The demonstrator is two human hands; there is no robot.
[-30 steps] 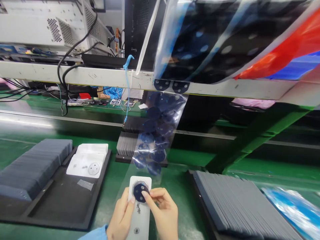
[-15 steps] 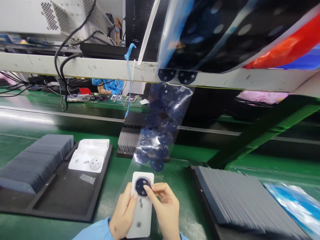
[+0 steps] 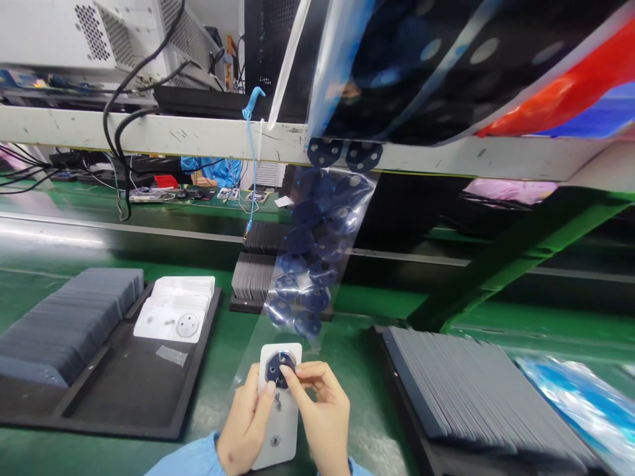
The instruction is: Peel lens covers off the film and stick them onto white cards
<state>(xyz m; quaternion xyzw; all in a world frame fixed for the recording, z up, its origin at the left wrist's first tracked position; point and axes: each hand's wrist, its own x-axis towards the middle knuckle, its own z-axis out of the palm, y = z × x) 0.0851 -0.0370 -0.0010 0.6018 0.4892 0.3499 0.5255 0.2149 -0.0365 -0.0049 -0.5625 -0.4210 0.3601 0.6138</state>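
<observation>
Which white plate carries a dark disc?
The white plate in the left hand, with the dark disc at its far end; the front white plate in the black tray shows a pale circle.

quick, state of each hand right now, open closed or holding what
Left hand: closed, holding the white panel.
Right hand: thumb on the dark disc; whether it is pinched or only pressed cannot be told.

- An assembly workshop, with green workbench (image 3: 362,350)
- Grey plates (image 3: 481,390) packed in black trays (image 3: 133,383)
- Perforated metal housing (image 3: 106,33), black cables (image 3: 119,152)
- A co-worker's blue sleeve (image 3: 227,172) beyond
</observation>
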